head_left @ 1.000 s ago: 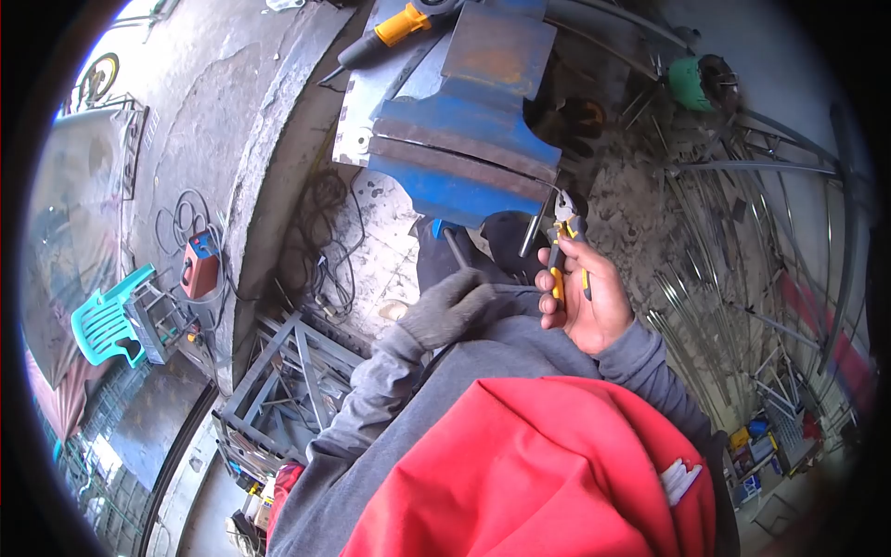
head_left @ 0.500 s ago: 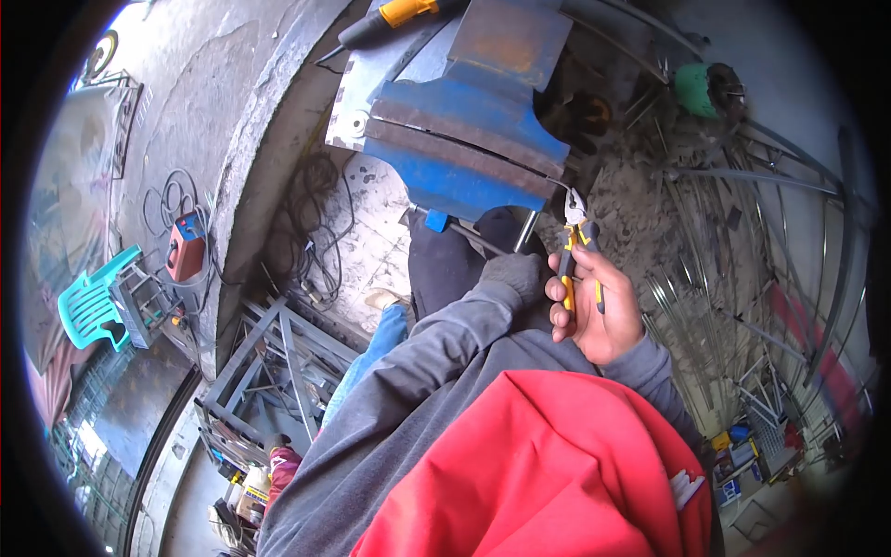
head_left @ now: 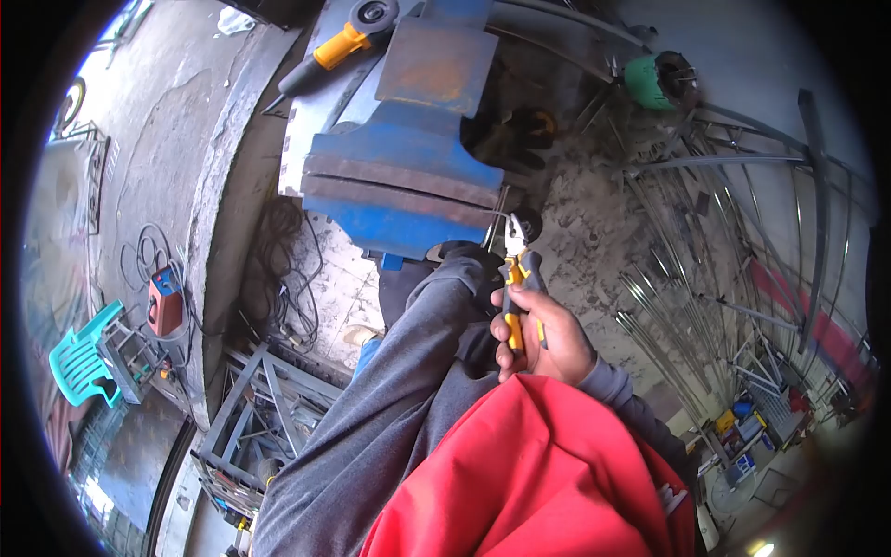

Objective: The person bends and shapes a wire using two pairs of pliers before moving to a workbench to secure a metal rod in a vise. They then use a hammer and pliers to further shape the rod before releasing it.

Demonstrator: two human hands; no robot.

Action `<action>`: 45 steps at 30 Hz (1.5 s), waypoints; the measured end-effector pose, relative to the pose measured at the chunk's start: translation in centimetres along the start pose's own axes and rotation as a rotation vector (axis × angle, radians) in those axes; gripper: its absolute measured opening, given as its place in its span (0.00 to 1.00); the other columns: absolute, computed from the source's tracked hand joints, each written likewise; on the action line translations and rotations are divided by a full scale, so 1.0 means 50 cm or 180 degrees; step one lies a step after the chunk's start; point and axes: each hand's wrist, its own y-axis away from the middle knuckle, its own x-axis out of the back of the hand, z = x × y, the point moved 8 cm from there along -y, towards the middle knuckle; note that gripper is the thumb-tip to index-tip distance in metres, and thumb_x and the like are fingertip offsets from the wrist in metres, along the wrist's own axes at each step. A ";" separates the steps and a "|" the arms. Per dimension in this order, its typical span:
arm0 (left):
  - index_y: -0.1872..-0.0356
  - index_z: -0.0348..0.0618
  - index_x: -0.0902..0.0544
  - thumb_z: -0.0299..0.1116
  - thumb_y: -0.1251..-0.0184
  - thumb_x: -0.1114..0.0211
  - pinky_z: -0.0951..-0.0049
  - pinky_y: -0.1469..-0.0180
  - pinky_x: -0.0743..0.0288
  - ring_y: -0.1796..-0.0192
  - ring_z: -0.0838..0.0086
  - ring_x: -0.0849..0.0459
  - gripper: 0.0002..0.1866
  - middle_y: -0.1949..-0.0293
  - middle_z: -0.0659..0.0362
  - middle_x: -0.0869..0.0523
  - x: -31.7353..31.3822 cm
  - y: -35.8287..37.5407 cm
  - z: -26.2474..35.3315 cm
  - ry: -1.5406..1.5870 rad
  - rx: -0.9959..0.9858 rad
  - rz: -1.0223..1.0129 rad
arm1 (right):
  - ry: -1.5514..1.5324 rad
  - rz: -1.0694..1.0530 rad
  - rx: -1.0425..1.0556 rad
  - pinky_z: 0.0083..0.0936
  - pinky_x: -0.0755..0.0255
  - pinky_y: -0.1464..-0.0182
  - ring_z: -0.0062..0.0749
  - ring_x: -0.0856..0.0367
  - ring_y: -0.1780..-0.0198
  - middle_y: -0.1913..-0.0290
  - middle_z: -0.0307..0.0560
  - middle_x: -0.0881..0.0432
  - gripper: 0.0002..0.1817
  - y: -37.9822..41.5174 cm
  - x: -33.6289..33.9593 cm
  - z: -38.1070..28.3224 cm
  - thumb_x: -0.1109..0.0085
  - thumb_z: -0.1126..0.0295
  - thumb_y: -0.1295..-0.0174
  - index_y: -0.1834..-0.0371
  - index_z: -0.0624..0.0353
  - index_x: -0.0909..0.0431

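A blue bench vise (head_left: pixel 399 186) has its long jaws together at the upper middle. My right hand (head_left: pixel 548 336) is bare and wraps round the yellow and black handles of pliers (head_left: pixel 516 269). The pliers' jaws are at the right end of the vise, by a thin wire (head_left: pixel 483 211) that comes from between the vise jaws. My left hand (head_left: pixel 457 251), in a dark glove, is under the front of the vise near its handle rod; most of it is hidden and its fingers do not show.
A yellow and black angle grinder (head_left: pixel 339 48) lies beside the vise. A teal chair (head_left: pixel 83 357) and a red-brown machine (head_left: pixel 164 304) are at the left. Metal frames (head_left: pixel 255 399) stand below them. Metal rods (head_left: pixel 668 297) and a green bucket-like object (head_left: pixel 652 82) are at the right.
The view has shifted, so the vise and pliers appear further left. My left hand has moved up under the vise, away from the rod's lower end. My right hand still holds the pliers.
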 end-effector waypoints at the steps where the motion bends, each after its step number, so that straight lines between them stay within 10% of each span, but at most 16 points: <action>1: 0.43 0.50 0.17 0.49 0.32 0.44 0.53 0.43 0.24 0.44 0.53 0.15 0.23 0.47 0.47 0.14 0.000 -0.003 0.004 -0.0064 -0.0027 -0.0025 | -0.0015 -0.0009 0.0011 0.39 0.18 0.72 0.33 0.19 0.74 0.66 0.42 0.24 0.18 0.002 0.001 -0.001 0.51 0.50 0.26 0.45 0.50 0.32; 27: 0.43 0.52 0.15 0.48 0.33 0.44 0.52 0.41 0.26 0.42 0.58 0.15 0.22 0.45 0.51 0.14 0.058 0.077 -0.033 -0.0946 -0.0730 0.0476 | 0.0020 -0.0012 0.0264 0.35 0.20 0.75 0.33 0.20 0.76 0.68 0.41 0.24 0.19 -0.005 0.015 -0.034 0.50 0.50 0.27 0.46 0.52 0.33; 31: 0.43 0.56 0.15 0.52 0.33 0.43 0.51 0.39 0.27 0.37 0.56 0.20 0.23 0.41 0.51 0.16 0.000 0.125 -0.136 -0.0496 0.0154 -0.0645 | 0.0192 0.0044 0.0426 0.34 0.20 0.75 0.32 0.20 0.76 0.67 0.41 0.24 0.20 -0.008 0.021 -0.047 0.49 0.49 0.28 0.45 0.52 0.32; 39: 0.51 0.45 0.14 0.45 0.35 0.37 0.56 0.42 0.22 0.47 0.54 0.13 0.18 0.50 0.47 0.13 0.072 0.210 -0.433 0.1764 0.1088 0.0918 | 0.0088 0.0176 0.0699 0.33 0.21 0.77 0.32 0.21 0.77 0.67 0.42 0.25 0.19 -0.001 -0.011 -0.033 0.51 0.50 0.26 0.47 0.53 0.32; 45: 0.47 0.42 0.21 0.45 0.42 0.27 0.63 0.46 0.22 0.50 0.60 0.13 0.26 0.52 0.50 0.13 0.292 0.270 -0.325 0.1946 -0.0110 0.0950 | -0.0167 0.0383 0.1238 0.32 0.22 0.77 0.30 0.22 0.77 0.67 0.41 0.27 0.19 0.003 -0.045 0.007 0.50 0.49 0.27 0.46 0.52 0.32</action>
